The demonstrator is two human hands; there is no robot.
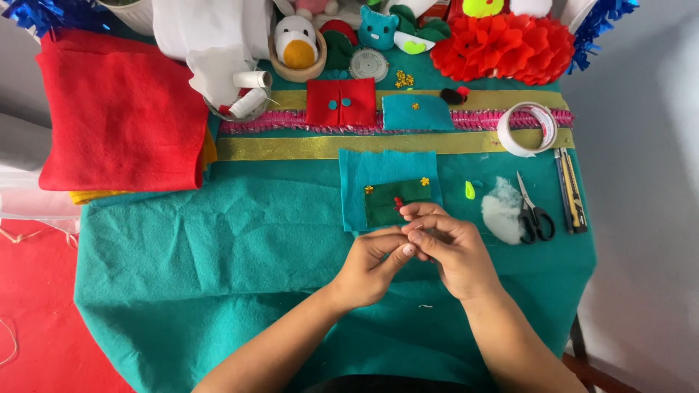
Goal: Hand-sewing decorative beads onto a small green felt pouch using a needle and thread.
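Note:
My left hand point(371, 266) and my right hand point(451, 251) meet fingertip to fingertip over the near edge of a light blue felt square point(378, 171). On that square lies a dark green felt piece point(386, 204) with two small yellow sequins and a tiny red bit point(397, 203) beside my right fingers. Both hands pinch something very small between them; it is too small to tell what. A thin needle or thread seems to show at the fingertips.
Black scissors point(535, 215), white stuffing point(501, 209) and pens point(570, 191) lie at right. A tape roll point(528, 129) sits further back. Folded red felt point(120, 109), thread spools point(249, 91), gold and pink ribbons point(291, 145), felt toys and a red paper flower point(510, 44) fill the back.

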